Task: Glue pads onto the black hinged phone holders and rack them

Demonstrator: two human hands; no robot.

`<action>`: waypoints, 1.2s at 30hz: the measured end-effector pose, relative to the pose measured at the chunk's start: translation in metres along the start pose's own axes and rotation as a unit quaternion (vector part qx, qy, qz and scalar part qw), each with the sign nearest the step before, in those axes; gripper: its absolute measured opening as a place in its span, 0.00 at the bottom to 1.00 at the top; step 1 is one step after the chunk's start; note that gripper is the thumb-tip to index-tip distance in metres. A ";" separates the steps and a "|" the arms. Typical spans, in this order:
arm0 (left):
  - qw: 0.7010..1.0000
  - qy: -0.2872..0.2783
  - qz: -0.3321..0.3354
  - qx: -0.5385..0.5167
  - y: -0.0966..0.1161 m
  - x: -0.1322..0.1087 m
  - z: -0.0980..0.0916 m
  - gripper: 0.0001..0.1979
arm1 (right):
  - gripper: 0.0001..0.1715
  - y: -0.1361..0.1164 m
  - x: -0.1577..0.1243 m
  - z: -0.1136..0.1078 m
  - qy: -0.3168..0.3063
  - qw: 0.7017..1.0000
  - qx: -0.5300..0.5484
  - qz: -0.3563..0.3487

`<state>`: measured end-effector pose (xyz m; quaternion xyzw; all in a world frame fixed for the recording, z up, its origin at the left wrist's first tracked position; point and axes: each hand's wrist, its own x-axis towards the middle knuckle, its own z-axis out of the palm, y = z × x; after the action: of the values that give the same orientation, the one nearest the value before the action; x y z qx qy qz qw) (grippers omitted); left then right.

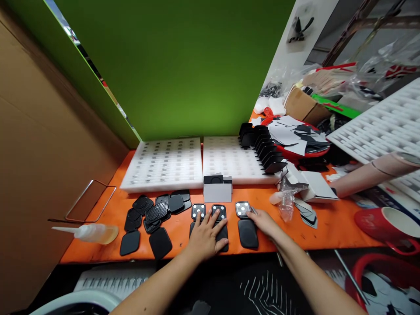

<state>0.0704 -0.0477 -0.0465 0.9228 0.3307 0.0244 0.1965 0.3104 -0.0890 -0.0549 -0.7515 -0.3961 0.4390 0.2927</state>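
Observation:
My left hand point(205, 236) lies spread, palm down, over two black folding cases point(197, 210) that stand open side by side. Round white dots show on their upper panels; the hand partly hides the lower panels. To the right, a third folding case point(248, 233) also lies open, with a pale dotted upper panel point(243, 209). At that panel's lower right corner my right hand point(265, 222) has its fingers pinched together; whatever they may hold is too small to make out. A pile of loose black cases and pads point(154, 213) lies left of my left hand.
A glue bottle point(95, 233) lies at the left beside a wire stand point(92, 201). White foam trays point(164, 166) line the back, with upright black pieces point(269, 151) on the right one. Grey cards point(218, 192) stand before them. A red mug point(387, 225) is far right.

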 end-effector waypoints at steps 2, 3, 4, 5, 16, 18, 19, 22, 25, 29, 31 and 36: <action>1.000 0.000 -0.009 -0.001 0.002 -0.001 0.001 0.31 | 0.19 -0.001 -0.002 -0.001 0.003 1.000 -0.025 -0.001; 1.000 0.001 -0.015 0.002 0.003 -0.002 0.002 0.30 | 0.19 -0.004 -0.003 0.002 -0.002 0.999 -0.048 -0.006; 1.000 0.003 -0.023 0.007 0.004 -0.003 0.003 0.30 | 0.19 -0.008 -0.004 0.007 -0.005 0.997 -0.079 -0.013; 0.999 0.007 -0.032 0.013 0.004 -0.005 0.003 0.30 | 0.20 -0.013 -0.005 0.013 -0.002 0.993 -0.118 -0.021; 0.999 0.004 -0.012 0.051 0.000 -0.006 -0.008 0.31 | 0.19 -0.030 -0.015 0.032 0.023 0.964 -0.251 -0.088; 0.997 0.029 -0.022 0.066 -0.013 -0.014 -0.022 0.28 | 0.21 -0.025 -0.019 0.027 0.061 0.974 -0.200 -0.082; 0.994 0.049 -0.052 0.078 -0.023 -0.020 -0.031 0.27 | 0.22 -0.022 -0.021 0.023 0.082 0.979 -0.167 -0.078; 0.959 0.118 -0.232 0.114 -0.065 -0.041 -0.062 0.28 | 0.26 -0.011 -0.029 0.012 0.137 0.984 -0.089 -0.073; 0.942 0.086 -0.315 0.081 -0.104 -0.054 -0.083 0.31 | 0.27 -0.006 -0.034 0.005 0.159 0.982 -0.067 -0.075; 0.951 0.128 -0.275 -0.062 -0.114 -0.048 -0.095 0.28 | 0.27 -0.010 -0.039 0.008 0.161 0.983 -0.037 -0.084; 0.910 0.179 -0.291 -0.235 -0.097 -0.042 -0.097 0.24 | 0.27 -0.018 -0.042 0.012 0.156 0.984 0.004 -0.086; 0.675 0.035 -0.273 -0.685 -0.022 -0.039 -0.081 0.25 | 0.30 -0.051 -0.056 0.024 0.014 0.980 0.196 -0.015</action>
<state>0.0125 -0.0282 0.0235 0.3971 0.4649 0.2212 0.7598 0.2547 -0.1085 -0.0016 -0.6792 -0.3096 0.4935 0.4465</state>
